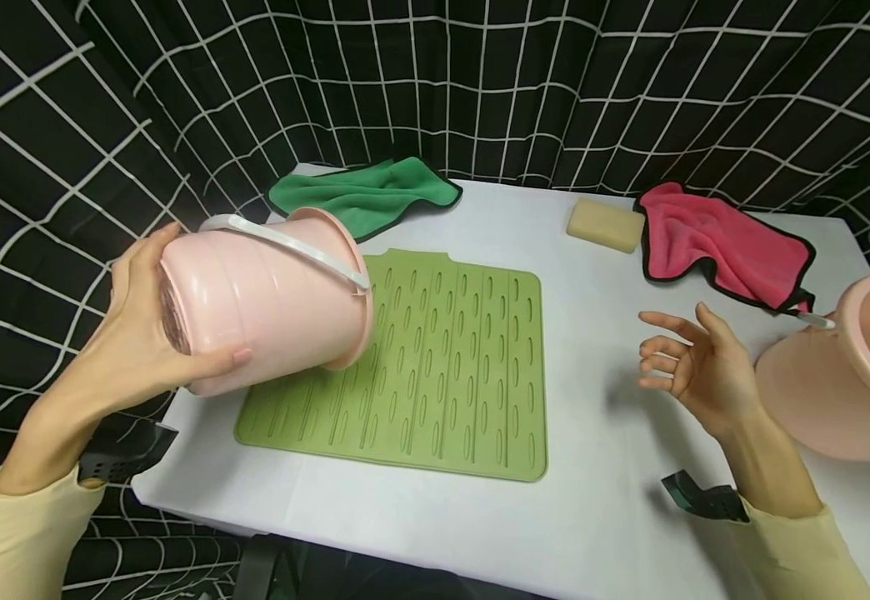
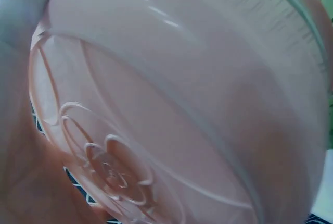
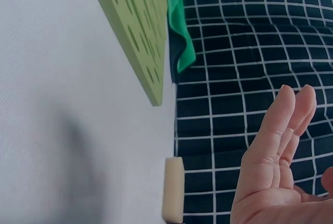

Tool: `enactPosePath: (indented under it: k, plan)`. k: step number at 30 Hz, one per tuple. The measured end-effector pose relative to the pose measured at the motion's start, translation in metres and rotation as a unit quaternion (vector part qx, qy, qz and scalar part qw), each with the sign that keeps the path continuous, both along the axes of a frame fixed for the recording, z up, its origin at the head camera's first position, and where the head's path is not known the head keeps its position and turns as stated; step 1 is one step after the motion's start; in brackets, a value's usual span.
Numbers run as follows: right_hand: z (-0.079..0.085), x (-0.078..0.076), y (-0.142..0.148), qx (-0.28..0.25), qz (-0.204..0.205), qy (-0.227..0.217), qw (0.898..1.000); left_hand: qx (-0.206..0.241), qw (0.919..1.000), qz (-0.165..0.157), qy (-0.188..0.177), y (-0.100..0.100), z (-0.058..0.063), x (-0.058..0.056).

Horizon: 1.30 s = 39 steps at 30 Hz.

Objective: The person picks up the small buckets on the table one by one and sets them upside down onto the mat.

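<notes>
My left hand [image 1: 131, 325] grips a pale pink bucket [image 1: 255, 300] around its base, thumb on the near side and fingers at the far side. The bucket lies tilted on its side in the air, its mouth facing right over the left part of a green ridged mat [image 1: 450, 375]. Its white handle [image 1: 292, 246] lies along the upper side. The left wrist view shows the bucket's bottom [image 2: 114, 166] with a moulded flower pattern. My right hand [image 1: 705, 371] holds nothing; its fingers are loosely bent above the table, left of a second pink bucket [image 1: 817, 392].
A green cloth [image 1: 375, 192] lies at the back left of the white table [image 1: 592, 517]. A beige sponge [image 1: 606, 225] and a pink cloth [image 1: 712, 242] with black edging lie at the back right. Black curtains with a white grid [image 1: 465, 92] hang behind and beside the table.
</notes>
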State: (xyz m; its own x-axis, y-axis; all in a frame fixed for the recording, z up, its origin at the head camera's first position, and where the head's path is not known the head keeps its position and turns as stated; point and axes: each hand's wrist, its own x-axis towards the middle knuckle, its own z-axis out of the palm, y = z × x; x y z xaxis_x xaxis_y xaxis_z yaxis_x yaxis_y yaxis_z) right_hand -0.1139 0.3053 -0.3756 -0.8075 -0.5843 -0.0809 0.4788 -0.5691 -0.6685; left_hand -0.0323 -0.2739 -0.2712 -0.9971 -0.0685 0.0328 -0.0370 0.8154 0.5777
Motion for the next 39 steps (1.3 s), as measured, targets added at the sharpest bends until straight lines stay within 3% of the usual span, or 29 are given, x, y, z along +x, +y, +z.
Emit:
enactPosePath:
  k: [7,17,31,39]
  plan:
    - [-0.004,0.002,0.003,-0.006,0.007,0.001,1.000,-0.044,0.9986,-0.007,-0.028,0.001,0.008,0.000]
    - [-0.010,0.005,0.008,-0.029,0.015,0.004,0.999,-0.093,0.9894,-0.026,-0.109,0.005,0.014,-0.011]
    - [-0.016,0.005,0.007,-0.023,0.004,0.002,1.000,-0.131,0.9820,-0.041,-0.129,0.024,0.012,-0.035]
    - [-0.019,0.007,0.005,-0.016,-0.001,0.001,1.000,-0.165,0.9714,-0.072,-0.155,0.041,0.014,-0.053]
